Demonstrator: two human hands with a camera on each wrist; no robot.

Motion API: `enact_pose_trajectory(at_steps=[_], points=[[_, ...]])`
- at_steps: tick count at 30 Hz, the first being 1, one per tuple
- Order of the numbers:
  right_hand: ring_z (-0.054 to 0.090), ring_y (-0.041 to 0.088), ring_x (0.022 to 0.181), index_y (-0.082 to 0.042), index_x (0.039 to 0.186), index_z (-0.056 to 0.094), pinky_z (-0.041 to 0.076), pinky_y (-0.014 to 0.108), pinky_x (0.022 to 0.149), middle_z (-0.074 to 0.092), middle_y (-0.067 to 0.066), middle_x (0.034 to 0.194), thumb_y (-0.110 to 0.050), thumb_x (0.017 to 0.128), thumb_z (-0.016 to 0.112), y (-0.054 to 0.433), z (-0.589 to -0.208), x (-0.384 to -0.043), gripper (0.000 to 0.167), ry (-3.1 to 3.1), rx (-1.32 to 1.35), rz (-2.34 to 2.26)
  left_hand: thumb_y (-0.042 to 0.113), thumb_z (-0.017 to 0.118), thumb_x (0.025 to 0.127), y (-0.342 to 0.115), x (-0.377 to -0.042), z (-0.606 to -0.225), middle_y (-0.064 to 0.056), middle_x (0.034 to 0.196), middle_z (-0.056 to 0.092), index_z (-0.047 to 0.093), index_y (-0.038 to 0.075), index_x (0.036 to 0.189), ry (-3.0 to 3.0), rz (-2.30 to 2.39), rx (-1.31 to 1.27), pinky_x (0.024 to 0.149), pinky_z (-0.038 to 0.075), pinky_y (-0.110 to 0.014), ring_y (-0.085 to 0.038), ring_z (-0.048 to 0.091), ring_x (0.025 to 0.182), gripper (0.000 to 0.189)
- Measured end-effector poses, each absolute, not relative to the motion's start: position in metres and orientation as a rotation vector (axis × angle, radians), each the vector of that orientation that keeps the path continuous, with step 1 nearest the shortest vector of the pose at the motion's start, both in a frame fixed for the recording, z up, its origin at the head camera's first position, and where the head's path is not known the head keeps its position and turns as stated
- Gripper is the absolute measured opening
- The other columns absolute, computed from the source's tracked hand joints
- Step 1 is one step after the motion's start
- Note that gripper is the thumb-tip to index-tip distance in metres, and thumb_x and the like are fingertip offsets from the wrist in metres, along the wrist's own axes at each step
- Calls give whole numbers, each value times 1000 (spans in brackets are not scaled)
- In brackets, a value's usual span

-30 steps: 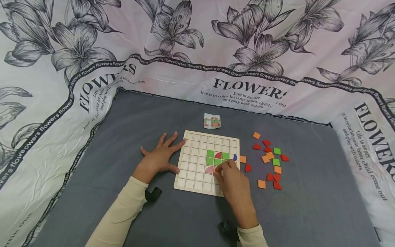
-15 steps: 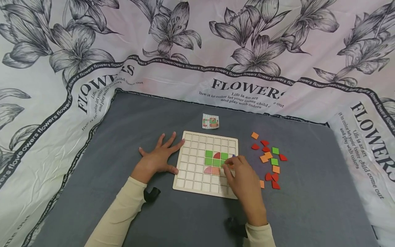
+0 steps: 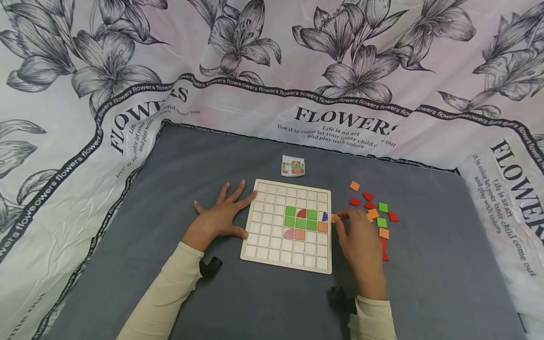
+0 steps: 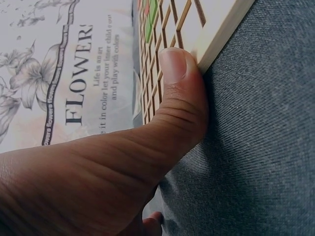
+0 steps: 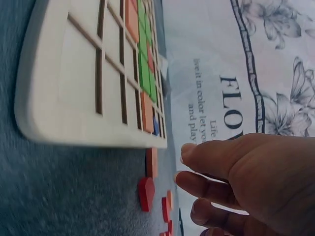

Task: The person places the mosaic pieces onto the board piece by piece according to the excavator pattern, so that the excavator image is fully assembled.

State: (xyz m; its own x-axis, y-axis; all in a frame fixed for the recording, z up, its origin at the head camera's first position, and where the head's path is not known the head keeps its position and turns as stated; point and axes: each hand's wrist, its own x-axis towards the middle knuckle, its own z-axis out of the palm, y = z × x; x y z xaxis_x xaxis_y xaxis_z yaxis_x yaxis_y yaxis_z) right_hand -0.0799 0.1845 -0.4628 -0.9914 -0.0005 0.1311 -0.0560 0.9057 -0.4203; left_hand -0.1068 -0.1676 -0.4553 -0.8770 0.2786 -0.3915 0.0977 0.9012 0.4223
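Observation:
A wooden grid board [image 3: 263, 242] holds green, orange, red, pink and blue tiles in its right half. My left hand [image 3: 216, 218] lies with fingers spread at the board's left side. Its thumb [image 4: 174, 73] rests on the board's rim in the left wrist view. Just off the right edge, my right hand [image 3: 359, 243] reaches with its fingertips close to a loose orange square tile [image 3: 335, 218]. In the right wrist view a gap shows between thumb and fingers, and the orange tile [image 5: 151, 163] lies beyond them. A red quarter-round tile [image 5: 145, 194] lies near it.
Loose red tiles [image 3: 393, 216], green tiles [image 3: 383, 207] and orange tiles [image 3: 354, 186] are scattered right of the board, partly behind the right hand. A small printed pattern card [image 3: 293, 166] lies beyond the board. Flower-printed cloth [image 3: 238, 113] borders the grey table.
My right hand has moved right, from over the board to the loose orange tile beside it. Orange tiles on the board are now uncovered. The left hand stays put.

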Motion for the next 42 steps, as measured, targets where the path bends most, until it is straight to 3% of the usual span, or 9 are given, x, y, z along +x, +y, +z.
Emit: enact_pose_trajectory(at_steps=[6, 13, 32, 42], points=[[67, 39, 104, 0, 118, 73, 56, 57, 87, 68, 20, 118, -15, 100, 75, 193, -465, -84, 23, -2942, 4, 646, 50, 90, 79, -166, -107, -457, 6, 179, -3, 19, 41, 170, 2605, 552, 271, 98, -4, -98, -35, -11, 164, 116], [65, 40, 107, 0, 120, 74, 55, 58, 94, 69, 22, 119, -12, 96, 80, 193, -467, -87, 28, -3009, 43, 647, 50, 89, 79, -166, -108, -459, 6, 179, -3, 18, 41, 170, 2606, 539, 276, 98, -4, -98, -35, -11, 164, 117], [64, 33, 91, 0, 117, 75, 58, 53, 77, 66, 20, 115, -7, 95, 80, 190, -472, -88, 24, -2990, 101, 690, 51, 89, 79, -167, -107, -460, 7, 179, -5, 17, 41, 170, 2603, 547, 295, 97, -4, -98, -35, -11, 164, 117], [61, 33, 92, 0, 119, 72, 58, 52, 77, 63, 22, 119, -12, 97, 77, 191, -473, -92, 25, -3014, 87, 692, 50, 89, 78, -168, -107, -458, 7, 179, -3, 19, 41, 170, 2618, 551, 282, 97, -4, -98, -35, -10, 164, 116]])
